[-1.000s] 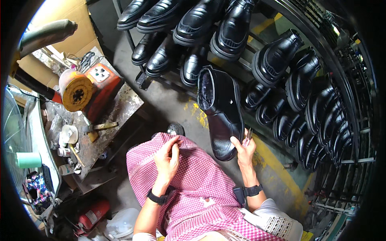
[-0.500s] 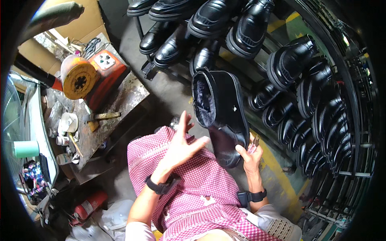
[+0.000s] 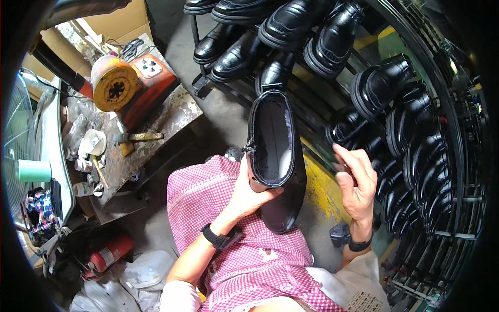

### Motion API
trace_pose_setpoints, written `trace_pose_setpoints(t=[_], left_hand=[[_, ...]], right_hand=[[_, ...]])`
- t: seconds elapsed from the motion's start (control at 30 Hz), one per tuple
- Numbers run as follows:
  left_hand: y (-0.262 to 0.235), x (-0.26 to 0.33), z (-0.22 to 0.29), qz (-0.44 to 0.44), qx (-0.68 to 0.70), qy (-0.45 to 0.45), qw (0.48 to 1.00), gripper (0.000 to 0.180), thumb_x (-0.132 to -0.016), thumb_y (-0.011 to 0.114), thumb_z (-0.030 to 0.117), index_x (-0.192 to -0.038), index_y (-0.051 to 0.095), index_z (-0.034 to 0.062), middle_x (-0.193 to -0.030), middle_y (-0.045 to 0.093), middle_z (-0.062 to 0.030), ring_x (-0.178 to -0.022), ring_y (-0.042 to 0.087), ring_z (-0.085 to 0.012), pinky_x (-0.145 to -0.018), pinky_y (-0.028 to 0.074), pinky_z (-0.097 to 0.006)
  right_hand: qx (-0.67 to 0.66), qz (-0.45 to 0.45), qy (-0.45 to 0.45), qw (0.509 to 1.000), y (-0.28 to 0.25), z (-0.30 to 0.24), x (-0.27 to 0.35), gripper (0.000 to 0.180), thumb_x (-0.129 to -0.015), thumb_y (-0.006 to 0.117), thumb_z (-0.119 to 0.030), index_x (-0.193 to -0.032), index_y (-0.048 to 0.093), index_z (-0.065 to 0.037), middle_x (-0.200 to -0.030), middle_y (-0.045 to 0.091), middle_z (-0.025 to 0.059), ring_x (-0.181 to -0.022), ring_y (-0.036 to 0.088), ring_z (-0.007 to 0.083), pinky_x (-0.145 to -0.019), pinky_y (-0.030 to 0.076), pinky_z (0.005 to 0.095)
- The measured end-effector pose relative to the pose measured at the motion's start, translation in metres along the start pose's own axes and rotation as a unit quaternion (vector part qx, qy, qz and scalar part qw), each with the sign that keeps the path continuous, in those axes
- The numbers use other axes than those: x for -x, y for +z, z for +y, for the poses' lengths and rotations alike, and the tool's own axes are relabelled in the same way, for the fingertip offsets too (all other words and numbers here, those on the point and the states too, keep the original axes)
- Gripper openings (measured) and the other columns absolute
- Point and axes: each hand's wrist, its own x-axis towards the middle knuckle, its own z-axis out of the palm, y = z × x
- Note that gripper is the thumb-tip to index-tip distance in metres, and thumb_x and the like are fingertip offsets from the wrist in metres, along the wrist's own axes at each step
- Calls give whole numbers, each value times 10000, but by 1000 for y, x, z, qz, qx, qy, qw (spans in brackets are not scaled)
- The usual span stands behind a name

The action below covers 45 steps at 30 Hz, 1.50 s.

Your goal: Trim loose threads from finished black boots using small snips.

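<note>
A black ankle boot (image 3: 291, 200) stands over my lap, its opening turned up and showing a dark lining with a pale patch inside. My left hand (image 3: 248, 190) is closed round the near left side of its shaft, the thumb lying across the front below the rim. A zipper pull hangs at the shaft's left edge. Right of the boot and apart from it, my right hand (image 3: 357, 182) is raised with curled fingers and the thumb drawn toward them. Whatever lies in those fingers, if anything, is hidden.
Racks of black boots (image 3: 332, 44) fill the far and right sides. At left, a worktable (image 3: 174, 112) bears an orange machine (image 3: 150, 86), a hammer (image 3: 140, 137) and small containers. A fan (image 3: 21, 130) and a red fire extinguisher (image 3: 112, 253) are also at left.
My left hand has gone from spread fingers to gripping the boot's shaft. My right hand has let go of the boot and moved right; the snips seen in it are out of sight. The boot has turned.
</note>
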Motion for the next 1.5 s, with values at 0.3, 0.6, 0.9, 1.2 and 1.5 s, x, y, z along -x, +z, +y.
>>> trace_pose_setpoints(t=[0.3,0.6,0.9,1.2,1.5], left_hand=[[-1,3,-10,2,1,26,1000,952,-592,769,91,-1347,192,20,-1265,406,-122,-1189,387,-225,-1014,293,-336],[0,3,-13,24,-33,66,997,926,-593,787,151,-1316,225,18,-1151,499,-131,-1069,503,-229,-930,394,-339],[1,1,-17,34,-82,95,992,944,-579,784,152,-1330,227,24,-1188,490,-135,-1105,490,-238,-941,384,-329],[-6,2,-21,17,-48,59,997,951,-583,775,160,-1335,214,4,-1256,433,-156,-1171,427,-255,-990,329,-344],[-2,3,-20,22,-19,56,998,967,-581,776,144,-1345,198,8,-1260,430,-142,-1178,418,-244,-995,321,-336]], right_hand=[[188,-161,-278,928,10,-55,-61,122,-661,599,-150,-714,523,-71,-671,467,38,-575,507,162,-521,395,279],[231,-213,-308,898,27,-70,-72,109,-620,583,-136,-659,528,-50,-645,476,47,-585,513,156,-527,386,267],[288,-246,-316,870,42,-64,-75,128,-623,596,-111,-643,476,-69,-632,441,35,-550,504,160,-512,379,274],[249,-94,-231,936,-2,-60,-85,197,-620,720,-89,-758,593,-29,-680,562,53,-550,540,204,-502,408,289],[205,-146,-245,936,6,-60,-84,223,-640,717,-149,-794,592,-46,-730,556,43,-572,534,184,-501,386,292]])
